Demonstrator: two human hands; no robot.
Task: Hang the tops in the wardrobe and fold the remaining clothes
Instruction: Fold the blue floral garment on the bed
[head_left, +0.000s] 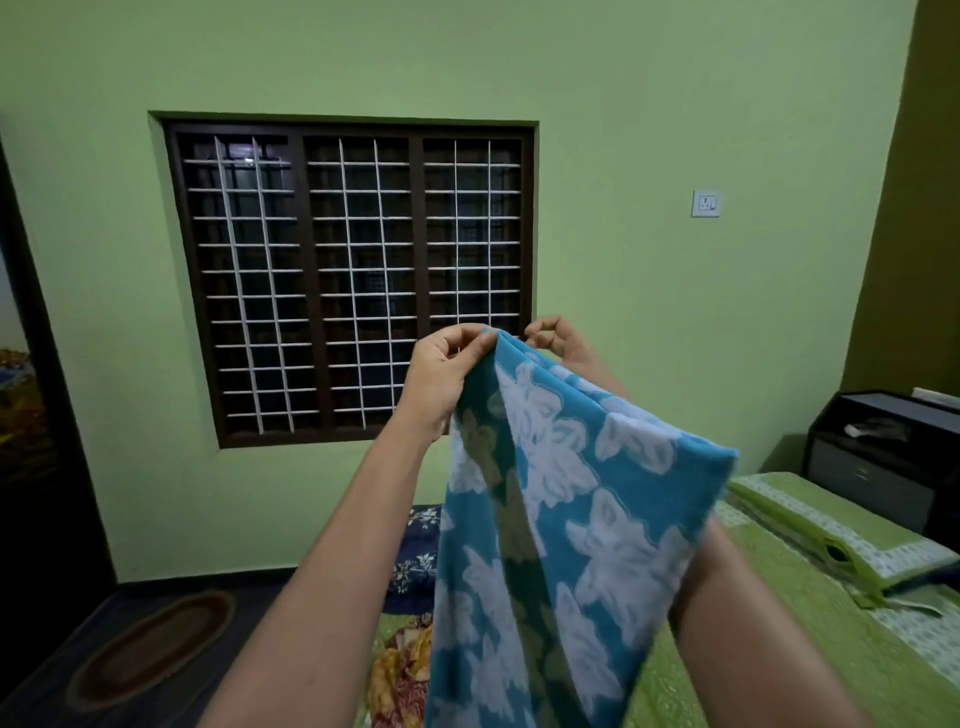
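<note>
A blue cloth with white flower print (566, 519) hangs folded lengthwise in front of me, above the bed. My left hand (447, 369) pinches its top corner between thumb and fingers. My right hand (553, 340) is just behind that top edge, with curled fingers that seem to pinch the back layer. The cloth drapes over my right forearm and hides most of it. A yellow and red floral garment (400, 670) lies on the bed below, and a dark blue floral one (415, 556) lies beyond it.
A green bedspread (810, 654) with a green pillow (831, 530) fills the lower right. A black cabinet (883, 457) stands in the right corner. A barred window (353, 275) faces me. An oval rug (150, 649) lies on the dark floor at left.
</note>
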